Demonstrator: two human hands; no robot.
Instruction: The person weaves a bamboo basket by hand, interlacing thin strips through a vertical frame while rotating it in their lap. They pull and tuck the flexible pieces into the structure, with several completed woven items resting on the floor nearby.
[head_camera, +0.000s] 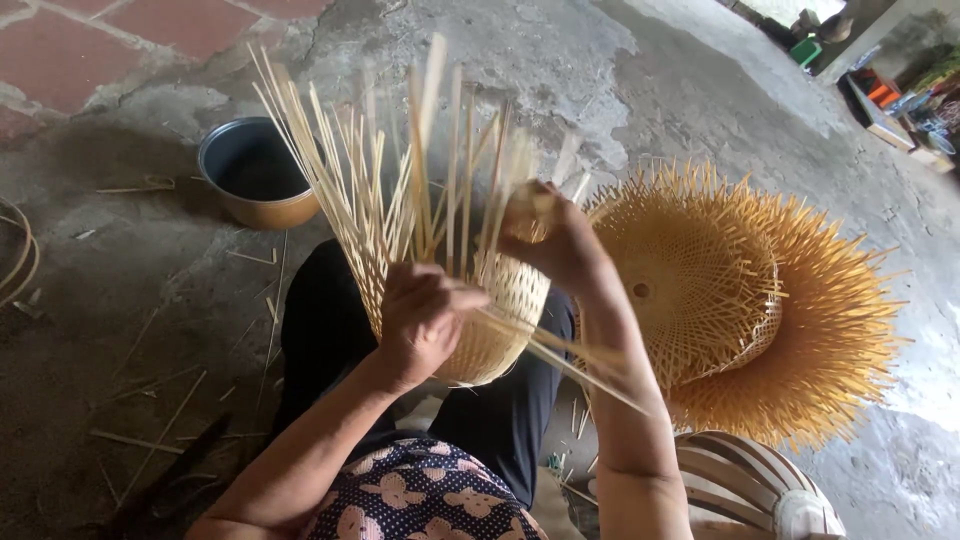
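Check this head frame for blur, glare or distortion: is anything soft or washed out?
Head view: daylight is soft and even, with no hard shadows on the concrete floor. The right hand and the strip tips beside it are motion-blurred; the left hand and the half-woven basket are sharper. The far top-right corner is overexposed. The metal pot shows no glare.

Two hands (425, 315), two woven bamboo baskets (500, 320), one metal pot (255, 172), and one striped stool (740, 480).
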